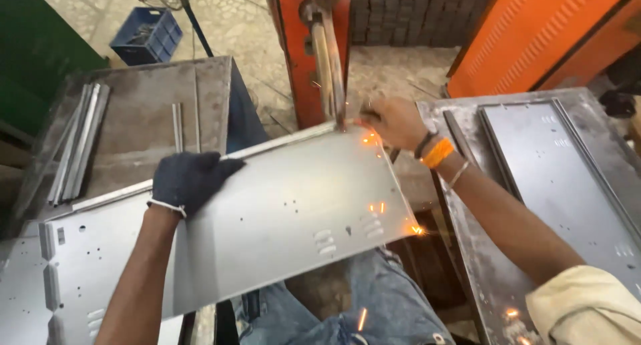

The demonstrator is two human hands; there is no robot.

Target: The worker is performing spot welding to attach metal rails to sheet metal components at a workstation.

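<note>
Head view | gloved left hand point(189, 180): fingers flat on sheet-metal panel point(280, 218) | bare right hand point(395, 121): fingers curled gripping panel's far corner | sparks point(371, 139) there.

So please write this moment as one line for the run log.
left hand: gloved, on panel | right hand: bare, at panel corner | welder arm: on panel edge | sparks: flying
</note>
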